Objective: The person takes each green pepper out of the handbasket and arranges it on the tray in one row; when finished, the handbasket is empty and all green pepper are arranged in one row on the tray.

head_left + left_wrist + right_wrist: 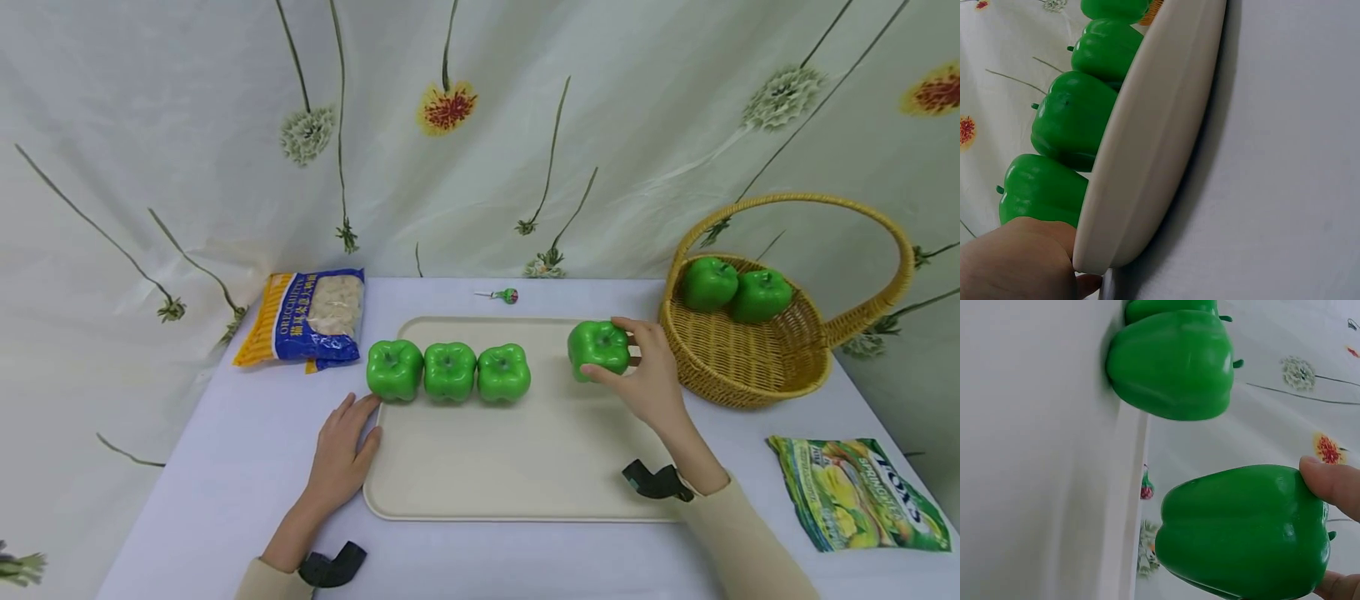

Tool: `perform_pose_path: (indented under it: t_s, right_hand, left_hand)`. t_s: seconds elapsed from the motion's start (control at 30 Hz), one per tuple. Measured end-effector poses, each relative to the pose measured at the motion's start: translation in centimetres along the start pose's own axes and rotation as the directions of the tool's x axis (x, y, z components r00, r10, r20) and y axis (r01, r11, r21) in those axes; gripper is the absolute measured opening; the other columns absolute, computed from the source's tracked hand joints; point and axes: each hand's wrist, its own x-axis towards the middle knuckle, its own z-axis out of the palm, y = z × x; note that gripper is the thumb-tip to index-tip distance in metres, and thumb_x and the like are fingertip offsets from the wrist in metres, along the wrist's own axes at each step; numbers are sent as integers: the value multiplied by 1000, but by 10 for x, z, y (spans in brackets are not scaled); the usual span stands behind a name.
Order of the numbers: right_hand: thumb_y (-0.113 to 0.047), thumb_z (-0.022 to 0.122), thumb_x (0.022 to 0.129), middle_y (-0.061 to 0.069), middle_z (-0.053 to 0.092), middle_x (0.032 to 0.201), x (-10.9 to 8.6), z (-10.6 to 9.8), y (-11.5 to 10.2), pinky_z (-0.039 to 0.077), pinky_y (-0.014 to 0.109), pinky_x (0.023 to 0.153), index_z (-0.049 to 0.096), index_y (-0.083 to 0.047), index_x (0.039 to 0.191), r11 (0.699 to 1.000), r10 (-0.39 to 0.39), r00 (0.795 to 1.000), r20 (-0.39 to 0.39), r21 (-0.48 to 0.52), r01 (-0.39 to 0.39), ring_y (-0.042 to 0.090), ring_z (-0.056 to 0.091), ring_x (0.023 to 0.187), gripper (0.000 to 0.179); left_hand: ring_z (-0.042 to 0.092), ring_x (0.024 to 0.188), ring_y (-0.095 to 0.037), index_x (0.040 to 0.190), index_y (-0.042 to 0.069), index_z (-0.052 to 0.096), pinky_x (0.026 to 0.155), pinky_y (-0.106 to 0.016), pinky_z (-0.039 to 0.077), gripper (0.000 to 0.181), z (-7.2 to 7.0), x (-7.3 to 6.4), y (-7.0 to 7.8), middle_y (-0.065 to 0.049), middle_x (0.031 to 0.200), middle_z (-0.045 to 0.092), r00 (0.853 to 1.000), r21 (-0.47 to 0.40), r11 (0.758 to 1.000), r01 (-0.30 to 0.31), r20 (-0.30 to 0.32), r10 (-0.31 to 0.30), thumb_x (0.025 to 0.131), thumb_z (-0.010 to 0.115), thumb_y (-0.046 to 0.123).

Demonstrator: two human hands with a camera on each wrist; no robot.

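Green bell pepper (pixel 597 350) hangs over the right part of the beige tray (pixel 517 462), pinched by the right hand (pixel 651 383), and could drop and roll if its glossy skin slips, while the left hand (pixel 341 454) rests, fingers extended, at the left rim

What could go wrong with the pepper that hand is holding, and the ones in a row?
The right hand holds a shiny, smooth pepper above the tray by thumb and fingers, so it might slip and drop.

The left hand is at the tray's edge, close to the end pepper, so a bump could perhaps push the row crooked.
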Motion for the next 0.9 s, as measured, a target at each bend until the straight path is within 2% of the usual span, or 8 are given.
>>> perform_pose_path:
  t_s: [0.1,0.37,0.7,0.9]
  right_hand:
    - [-22,86,74,22,44,131,0,13,-6,55,48,88,48,1,137,1000,-1,1000,22,12,1,32,48,112,77]
    - [-22,87,72,22,44,129,-3,35,-14,54,45,89,49,0,137,999,34,997,73,16,-35,32,49,111,78]
    - [-24,85,75,22,45,127,-3,45,-8,49,48,89,48,-1,139,998,57,989,133,-35,-53,34,50,108,78]
    - [-26,87,73,22,45,125,-4,46,-9,48,47,88,51,-3,138,998,28,991,134,-57,-21,35,51,109,78]
  left_hand:
    - [37,132,-53,134,-6,51,108,-69,27,44,0,0,0,-26,134,56,1000,2,1000,0,4,0,90,56,0]
    - [37,133,-53,134,-7,51,108,-69,26,44,0,0,0,-27,134,55,1000,2,1000,9,11,-9,90,56,0]
    - [36,133,-53,134,-7,50,109,-69,24,44,0,0,0,-27,136,54,1000,-3,1000,19,19,-19,91,55,0]
    - [39,132,-53,132,-8,52,108,-68,27,44,1,1,-1,-27,133,56,1000,-1,1000,-10,-11,10,88,57,-2]
